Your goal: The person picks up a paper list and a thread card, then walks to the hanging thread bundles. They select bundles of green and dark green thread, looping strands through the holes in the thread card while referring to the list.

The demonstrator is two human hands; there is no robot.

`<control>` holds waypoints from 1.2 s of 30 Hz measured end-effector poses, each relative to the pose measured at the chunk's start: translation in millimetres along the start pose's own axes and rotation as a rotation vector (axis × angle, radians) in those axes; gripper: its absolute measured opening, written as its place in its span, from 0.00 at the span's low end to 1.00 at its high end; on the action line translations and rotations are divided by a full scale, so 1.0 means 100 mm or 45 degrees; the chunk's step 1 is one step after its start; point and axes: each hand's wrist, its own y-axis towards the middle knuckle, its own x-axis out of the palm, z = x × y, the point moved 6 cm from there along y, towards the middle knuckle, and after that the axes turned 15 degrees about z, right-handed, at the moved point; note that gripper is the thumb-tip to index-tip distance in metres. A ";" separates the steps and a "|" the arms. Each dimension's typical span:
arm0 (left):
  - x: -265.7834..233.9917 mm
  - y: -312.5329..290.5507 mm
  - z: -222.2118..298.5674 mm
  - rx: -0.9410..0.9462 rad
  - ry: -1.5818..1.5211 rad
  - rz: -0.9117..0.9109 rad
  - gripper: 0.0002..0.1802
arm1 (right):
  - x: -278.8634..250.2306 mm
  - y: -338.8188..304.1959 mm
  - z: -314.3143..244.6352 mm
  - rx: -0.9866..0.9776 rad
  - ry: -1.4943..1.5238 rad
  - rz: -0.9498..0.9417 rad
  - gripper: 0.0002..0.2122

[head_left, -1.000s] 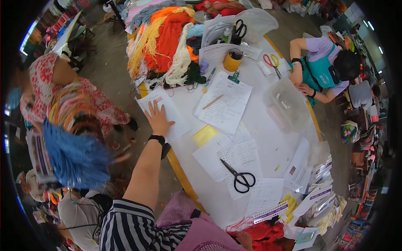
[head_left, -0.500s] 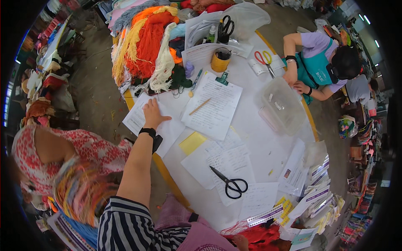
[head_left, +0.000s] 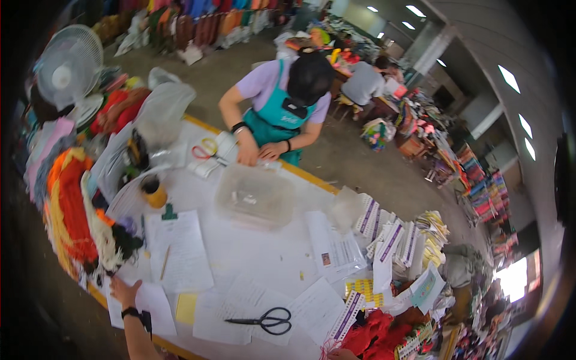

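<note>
My left hand (head_left: 125,292) lies on a white sheet of paper (head_left: 157,309) at the table's left edge, thumb spread from the fingers, holding nothing. A dark band circles that wrist. My right hand (head_left: 343,354) barely shows at the lower edge, beside red yarn (head_left: 366,333); its fingers cannot be made out. Between the hands, black-handled scissors (head_left: 264,320) rest on handwritten sheets (head_left: 219,327). A yellow slip (head_left: 186,308) sits right of my left hand. Beyond it lies a clipboard with papers (head_left: 186,264), a pencil (head_left: 165,262) on top.
Bundles of coloured yarn (head_left: 73,204) pile at the left. A yellow pot (head_left: 154,193) and a clear plastic box (head_left: 255,197) stand farther back, near red-and-yellow scissors (head_left: 205,149). Across the table a person in a teal apron (head_left: 276,111) works. Purple-striped cards (head_left: 393,240) heap at the right.
The view has swung to the right and upward, so the table's contents appear shifted left and lower. My left hand stays on the paper sheet. The person at the left has left the view.
</note>
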 end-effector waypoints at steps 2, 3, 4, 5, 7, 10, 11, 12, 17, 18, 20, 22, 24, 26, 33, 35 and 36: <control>-0.03 -0.04 -0.02 -0.012 0.007 0.037 0.64 | 0.00 0.00 -0.08 0.080 0.012 -0.055 0.14; 0.00 -0.02 -0.03 0.003 0.035 0.047 0.63 | -0.02 -0.01 -0.16 0.008 -0.022 -0.061 0.14; 0.01 -0.02 0.02 0.043 0.036 0.066 0.62 | -0.03 -0.02 -0.24 -0.062 -0.058 -0.068 0.14; 0.05 0.01 0.03 0.069 0.040 0.063 0.62 | -0.03 -0.06 -0.28 -0.040 -0.043 -0.063 0.14; 0.10 0.10 0.08 0.030 0.035 0.136 0.62 | -0.09 -0.02 -0.38 -0.103 -0.146 -0.057 0.13; 0.23 0.22 0.08 0.036 0.025 0.141 0.55 | -0.15 -0.05 -0.43 -0.157 -0.013 -0.013 0.13; 0.25 0.27 0.10 0.047 0.006 0.185 0.54 | -0.15 -0.04 -0.40 -0.166 -0.007 0.012 0.13; 0.23 0.22 0.17 0.069 0.037 0.187 0.49 | -0.13 -0.04 -0.34 -0.134 -0.054 -0.006 0.13; 0.60 0.67 -0.40 0.083 -0.190 0.355 0.36 | -0.05 0.02 -0.29 -0.082 -0.066 -0.035 0.13; 0.63 0.78 -0.52 0.036 -0.266 0.404 0.31 | -0.04 0.04 -0.28 -0.084 -0.038 -0.065 0.13; 0.71 0.95 -0.60 -0.155 -0.455 0.436 0.27 | -0.02 -0.03 -0.22 -0.060 -0.012 -0.077 0.13; 0.95 0.99 -0.60 -0.722 -1.071 0.266 0.18 | -0.05 -0.09 -0.19 -0.226 -0.086 -0.052 0.13; 0.87 1.28 -0.61 -0.227 -0.945 0.213 0.16 | -0.06 -0.14 -0.28 -0.179 -0.138 -0.075 0.13; 0.91 1.50 -1.02 -0.179 -0.941 -0.077 0.13 | 0.00 -0.05 -0.43 -0.183 -0.182 -0.117 0.13; 0.95 1.48 -0.79 0.291 -0.447 0.118 0.14 | -0.06 -0.23 -0.46 -0.127 -0.134 -0.093 0.13; 0.94 1.41 -0.79 0.381 -0.372 0.143 0.13 | -0.09 -0.25 -0.42 -0.109 -0.124 -0.070 0.13; 0.87 1.41 -0.78 0.470 -0.294 0.185 0.13 | -0.09 -0.26 -0.45 -0.174 -0.133 -0.064 0.12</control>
